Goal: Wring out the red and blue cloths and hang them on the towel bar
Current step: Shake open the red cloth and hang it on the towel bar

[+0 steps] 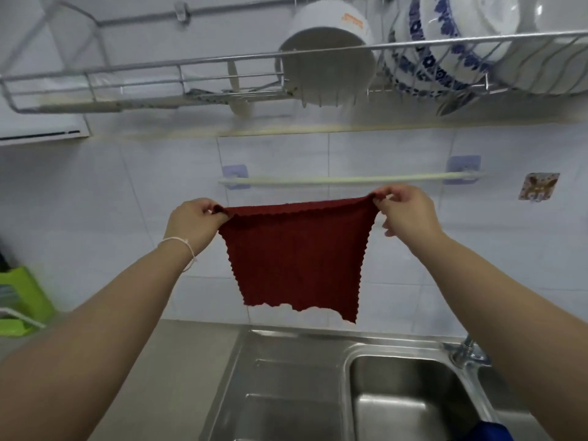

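The red cloth (296,256) hangs spread flat in front of the tiled wall, held up by its two top corners. My left hand (194,226) pinches the left corner and my right hand (405,214) pinches the right corner. The cloth's top edge sits just below the white towel bar (350,180), which is fixed to the wall on two pale blue pads and has nothing on it. A bit of the blue cloth (490,431) shows at the bottom edge, by the sink basin, partly hidden by my right forearm.
A steel sink (286,377) with a drainboard lies below, its tap (466,350) at the right. A wire dish rack (222,63) with bowls and plates hangs above the bar. A green holder (22,300) stands at the left. A patterned wall hook (537,186) is right of the bar.
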Available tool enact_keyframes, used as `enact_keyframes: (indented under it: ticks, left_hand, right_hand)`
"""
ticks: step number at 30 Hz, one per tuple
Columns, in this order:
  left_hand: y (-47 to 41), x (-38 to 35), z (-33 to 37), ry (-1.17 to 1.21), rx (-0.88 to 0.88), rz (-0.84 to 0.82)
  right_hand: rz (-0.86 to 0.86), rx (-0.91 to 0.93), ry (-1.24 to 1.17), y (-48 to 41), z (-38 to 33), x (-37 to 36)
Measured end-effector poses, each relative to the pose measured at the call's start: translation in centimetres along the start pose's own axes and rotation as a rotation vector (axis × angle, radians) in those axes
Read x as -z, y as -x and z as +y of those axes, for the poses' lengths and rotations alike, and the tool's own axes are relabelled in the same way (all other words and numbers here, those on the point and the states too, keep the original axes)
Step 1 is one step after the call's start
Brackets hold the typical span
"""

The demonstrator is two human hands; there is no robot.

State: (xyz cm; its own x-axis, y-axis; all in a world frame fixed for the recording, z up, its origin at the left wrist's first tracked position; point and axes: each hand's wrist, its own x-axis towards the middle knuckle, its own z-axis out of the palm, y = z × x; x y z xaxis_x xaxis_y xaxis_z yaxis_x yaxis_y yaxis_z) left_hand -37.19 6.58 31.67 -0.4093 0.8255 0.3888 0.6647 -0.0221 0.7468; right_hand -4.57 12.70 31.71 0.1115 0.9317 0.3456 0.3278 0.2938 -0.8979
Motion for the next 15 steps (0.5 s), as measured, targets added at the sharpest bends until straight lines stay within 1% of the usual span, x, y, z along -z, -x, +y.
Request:
enact_keyframes:
  ticks: [2,5,7,8,9,11,13,15]
  left_hand:
    - [-2.2,0.2,0.0,0.172,0.095,-0.021]
    - [-5.6,-0.1,0.6,0.571,0.245,-0.097]
    - [-7.8,-0.7,0.8,0.786,0.282,-0.115]
    - [-8.9,-1.0,0.9,0.85,0.279,-0.115]
    - [-9.7,-1.5,1.0,0.877,0.263,-0.116]
    - [-11.3,-2.5,1.1,0.848,0.21,-0.108]
    - [-12.5,-3.6,1.0,0.783,0.153,-0.07]
    - [-13.3,-4.3,0.7,0.625,0.062,0.009]
  right_hand:
    - [-0.01,-0.072,-0.084,-1.1,-1.4,-1.6]
    - [-0.016,-0.146,-0.283,-3.3,-3.4,-3.8]
    - [0.043,-0.159,-0.381,-5.2,-4.3,-5.1]
    - [0.087,-0.161,-0.423,-6.3,-4.6,-5.5]
    - [0.128,-0.162,-0.454,-7.3,-4.8,-5.9]
    - [0.171,-0.162,-0.461,-9.3,-4.5,-6.6]
    - [0.172,-0.106,-0.311,-10.8,-3.6,-7.2]
    - [0.145,0.008,-0.156,-11.0,-2.8,-7.7]
